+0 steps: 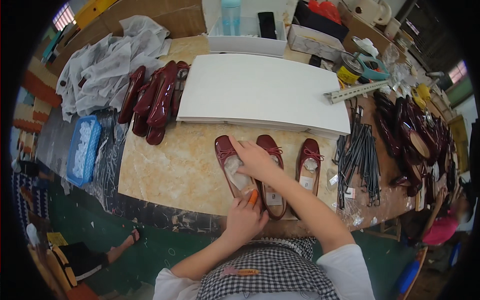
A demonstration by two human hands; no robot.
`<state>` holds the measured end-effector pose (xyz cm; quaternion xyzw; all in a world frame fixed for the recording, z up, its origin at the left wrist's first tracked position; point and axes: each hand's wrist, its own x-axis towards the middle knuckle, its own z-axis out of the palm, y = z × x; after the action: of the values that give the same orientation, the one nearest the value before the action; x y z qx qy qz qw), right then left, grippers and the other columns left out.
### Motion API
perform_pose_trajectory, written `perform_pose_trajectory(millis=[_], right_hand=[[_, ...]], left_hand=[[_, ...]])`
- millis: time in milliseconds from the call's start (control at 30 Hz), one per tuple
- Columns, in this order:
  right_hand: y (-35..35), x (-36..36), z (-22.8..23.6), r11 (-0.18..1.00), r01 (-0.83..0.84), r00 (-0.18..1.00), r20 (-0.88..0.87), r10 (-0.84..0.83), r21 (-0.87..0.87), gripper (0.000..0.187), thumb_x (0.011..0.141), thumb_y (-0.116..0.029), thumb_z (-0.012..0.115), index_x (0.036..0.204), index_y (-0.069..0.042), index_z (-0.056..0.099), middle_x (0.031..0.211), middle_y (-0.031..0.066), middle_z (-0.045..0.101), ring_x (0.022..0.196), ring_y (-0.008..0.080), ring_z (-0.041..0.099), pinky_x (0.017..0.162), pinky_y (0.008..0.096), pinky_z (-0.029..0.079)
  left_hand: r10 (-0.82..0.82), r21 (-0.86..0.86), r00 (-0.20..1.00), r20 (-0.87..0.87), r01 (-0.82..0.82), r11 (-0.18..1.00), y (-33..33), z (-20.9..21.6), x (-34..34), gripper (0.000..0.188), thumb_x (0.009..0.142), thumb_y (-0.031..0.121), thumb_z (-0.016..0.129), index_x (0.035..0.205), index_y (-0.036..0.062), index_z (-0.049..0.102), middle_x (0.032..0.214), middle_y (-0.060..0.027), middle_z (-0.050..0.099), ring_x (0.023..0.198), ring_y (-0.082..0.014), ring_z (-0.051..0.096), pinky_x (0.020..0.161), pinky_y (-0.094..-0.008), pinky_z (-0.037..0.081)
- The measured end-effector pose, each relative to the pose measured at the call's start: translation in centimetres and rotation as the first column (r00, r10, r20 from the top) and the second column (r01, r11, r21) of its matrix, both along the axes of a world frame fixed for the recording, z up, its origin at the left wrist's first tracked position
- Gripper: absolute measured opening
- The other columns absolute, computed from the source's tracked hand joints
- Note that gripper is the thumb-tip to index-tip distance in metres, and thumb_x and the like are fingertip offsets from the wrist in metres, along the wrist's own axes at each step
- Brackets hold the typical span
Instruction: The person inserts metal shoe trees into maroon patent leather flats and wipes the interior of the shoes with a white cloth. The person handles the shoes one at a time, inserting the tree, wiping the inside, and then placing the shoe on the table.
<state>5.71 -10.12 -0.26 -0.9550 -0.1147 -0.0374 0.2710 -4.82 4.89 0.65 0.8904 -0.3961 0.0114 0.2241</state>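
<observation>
Three glossy dark red flats with bows lie toes away from me at the table's front. My right hand (254, 161) reaches across to the leftmost flat (224, 146), its fingers around the front part with crumpled stuffing inside. At that shoe's heel, my left hand (244, 218) is closed, with an orange finger cover (253, 197) on one finger; its grip is partly hidden. Under my right forearm lies the middle flat (274, 198), a pale label on its insole. To its right rests the third flat (310, 148), also stuffed and labelled.
A white board stack (265, 90) lies behind the flats. More dark red flats (162, 105) pile up at left, near a blue basket (82, 150). Black rods (361, 160) and another shoe heap (412, 132) fill the right. Another person (445, 220) sits at far right.
</observation>
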Motion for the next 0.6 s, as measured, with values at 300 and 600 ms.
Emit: perform_pose_trajectory(millis=[300, 600], right_hand=[[-1.2, -1.7, 5.2, 0.865, 0.329, 0.93, 0.03, -0.367, 0.378, 0.062, 0.073, -0.018, 0.074, 0.129, -0.003, 0.05, 0.112, 0.0201, 0.061, 0.096, 0.0366, 0.062, 0.081, 0.0425, 0.05], [-20.3, -15.9, 4.3, 0.435, 0.899, 0.428, 0.102, -0.898, 0.059, 0.026, 0.089, -0.025, 0.064, 0.094, -0.001, 0.059, 0.076, 0.0197, 0.067, 0.068, 0.0383, 0.066, 0.062, 0.0452, 0.053]], left_hand=[[0.389, -0.659, 0.918, -0.073, -0.337, 0.673, 1.6, 3.9, 2.6, 0.042, 0.084, 0.015, 0.059, 0.123, 0.0028, 0.057, 0.123, -0.0153, 0.058, 0.112, -0.0306, 0.057, 0.101, -0.0441, 0.042], [-0.621, -0.539, 0.105, -0.777, -0.62, 0.57, -1.5, -0.5, 3.0, 0.079, 0.089, 0.062, 0.044, 0.128, -0.0066, 0.048, 0.117, -0.0207, 0.06, 0.098, -0.0296, 0.064, 0.078, -0.0416, 0.055]])
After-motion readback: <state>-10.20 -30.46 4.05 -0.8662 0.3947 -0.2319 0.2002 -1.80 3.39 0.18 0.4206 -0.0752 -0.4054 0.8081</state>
